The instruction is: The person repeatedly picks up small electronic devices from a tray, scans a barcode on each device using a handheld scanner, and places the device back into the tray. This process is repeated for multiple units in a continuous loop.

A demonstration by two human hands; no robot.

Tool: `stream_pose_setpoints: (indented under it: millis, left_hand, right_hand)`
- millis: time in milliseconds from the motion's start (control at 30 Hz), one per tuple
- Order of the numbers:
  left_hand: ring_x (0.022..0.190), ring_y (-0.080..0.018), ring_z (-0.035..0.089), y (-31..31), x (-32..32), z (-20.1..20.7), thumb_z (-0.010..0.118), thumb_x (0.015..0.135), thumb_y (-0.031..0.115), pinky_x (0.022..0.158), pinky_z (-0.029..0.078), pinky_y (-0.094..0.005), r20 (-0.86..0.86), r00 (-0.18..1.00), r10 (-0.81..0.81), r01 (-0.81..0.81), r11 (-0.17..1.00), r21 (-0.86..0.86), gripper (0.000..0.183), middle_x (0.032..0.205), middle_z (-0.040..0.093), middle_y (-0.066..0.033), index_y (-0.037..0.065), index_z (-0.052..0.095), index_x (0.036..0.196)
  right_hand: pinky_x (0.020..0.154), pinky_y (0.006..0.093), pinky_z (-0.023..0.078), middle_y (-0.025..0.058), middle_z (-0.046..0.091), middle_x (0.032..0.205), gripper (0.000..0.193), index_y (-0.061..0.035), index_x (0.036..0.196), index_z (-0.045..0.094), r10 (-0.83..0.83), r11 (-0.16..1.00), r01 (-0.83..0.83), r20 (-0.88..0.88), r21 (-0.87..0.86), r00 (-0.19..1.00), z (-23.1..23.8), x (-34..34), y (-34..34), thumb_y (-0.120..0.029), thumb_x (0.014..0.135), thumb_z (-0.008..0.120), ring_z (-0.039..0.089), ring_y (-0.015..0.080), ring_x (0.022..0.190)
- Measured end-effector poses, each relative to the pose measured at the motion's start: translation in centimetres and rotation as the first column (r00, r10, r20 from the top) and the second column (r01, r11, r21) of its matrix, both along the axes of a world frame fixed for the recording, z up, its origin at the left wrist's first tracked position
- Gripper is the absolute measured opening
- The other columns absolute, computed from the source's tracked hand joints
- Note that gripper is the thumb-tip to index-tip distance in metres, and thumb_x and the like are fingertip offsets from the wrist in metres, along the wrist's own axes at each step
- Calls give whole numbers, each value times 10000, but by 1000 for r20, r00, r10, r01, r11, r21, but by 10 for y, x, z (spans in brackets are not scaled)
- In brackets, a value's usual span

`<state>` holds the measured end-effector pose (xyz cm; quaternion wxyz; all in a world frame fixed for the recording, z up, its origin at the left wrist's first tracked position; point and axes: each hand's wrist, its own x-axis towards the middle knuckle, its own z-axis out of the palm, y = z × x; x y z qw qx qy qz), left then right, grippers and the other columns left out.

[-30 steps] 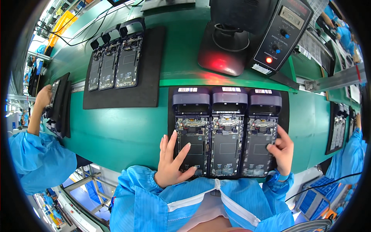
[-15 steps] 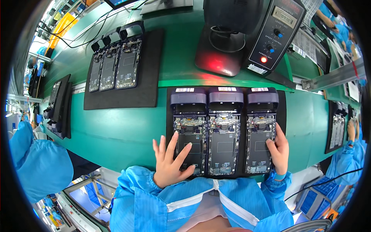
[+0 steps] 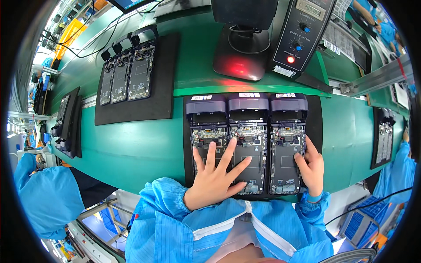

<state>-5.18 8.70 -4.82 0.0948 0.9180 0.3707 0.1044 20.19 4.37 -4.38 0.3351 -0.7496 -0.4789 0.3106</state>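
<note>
Three opened handheld devices lie side by side on a black mat [image 3: 314, 117], dark purple hoods raised at their far ends and circuit boards bare. My left hand [image 3: 212, 182] is spread, fingers apart, over the left device [image 3: 206, 106] and the lower part of the middle device [image 3: 248, 104]; it grips nothing, and whether its fingertips touch is hard to tell. At the right device [image 3: 283, 171], my right hand [image 3: 313, 172] grips the right edge, thumb on the face and fingers along the side. The devices stand close together, with only a narrow gap beside the middle one.
Behind the mat stand a black scanner stand [image 3: 239, 57] with a red glow and a control box [image 3: 300, 39] with blue knobs. Another mat [image 3: 162, 96] with three similar devices [image 3: 140, 74] lies at the far left. Co-workers in blue flank the green bench [image 3: 140, 151].
The right device has slid left, closer to the middle one, with my right hand on it. My left hand has moved right, from the left device to partly over the middle one.
</note>
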Motion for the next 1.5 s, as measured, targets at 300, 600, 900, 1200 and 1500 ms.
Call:
stream_pose_setpoints:
  millis: [300, 600, 900, 1200, 1500]
  left_hand:
    - [1262, -430, 90, 2, -23, 11, 593, 701, 399, 944, -29, -628, 179, 957, 229, -233, 973, -1, 492, 1358, 264, -181, 261, 527, 1168]
    - [1230, -460, 173, 18, -38, 4, 634, 672, 279, 963, 91, -614, 98, 988, 121, -120, 993, -16, 352, 1327, 346, -131, 156, 627, 1001]
    - [1232, -434, 225, 26, -39, 0, 595, 661, 159, 999, 147, -534, 264, 955, 136, -75, 971, -226, 365, 1325, 311, -215, 82, 610, 1018]
    - [1237, -475, 171, 27, -44, 7, 633, 658, 227, 1008, 141, -503, 403, 913, 54, 69, 956, -285, 513, 1346, 159, -306, 57, 525, 1130]
    - [1286, -408, 71, 17, -57, 3, 567, 734, 153, 1028, 88, -470, 551, 831, 79, 146, 924, -354, 556, 1394, 20, -247, 84, 392, 1257]
  right_hand:
    - [404, 211, 312, 30, 527, 486, 329, 35, 1019, 508, -68, 997, 71, -178, 13, 982, 1, -1, 1, -38, 701, 554, 428, 55, 408]
    - [394, 218, 276, 23, 498, 477, 155, -8, 726, 441, -35, 998, 46, -207, 46, 978, -8, 5, -1, -23, 660, 580, 366, 46, 411]
    - [375, 265, 304, 51, 421, 427, 275, -28, 674, 459, 26, 1000, -27, 88, 7, 996, 5, 5, 8, -170, 662, 695, 395, 131, 362]
    - [371, 285, 305, 73, 445, 441, 256, -16, 693, 468, -17, 998, 7, 153, 65, 988, -7, 2, 6, -164, 672, 675, 407, 163, 357]
    - [426, 384, 383, 78, 475, 488, 628, -76, 1257, 298, -66, 994, 14, 495, 107, 866, 4, -30, 11, -173, 704, 579, 502, 269, 440]
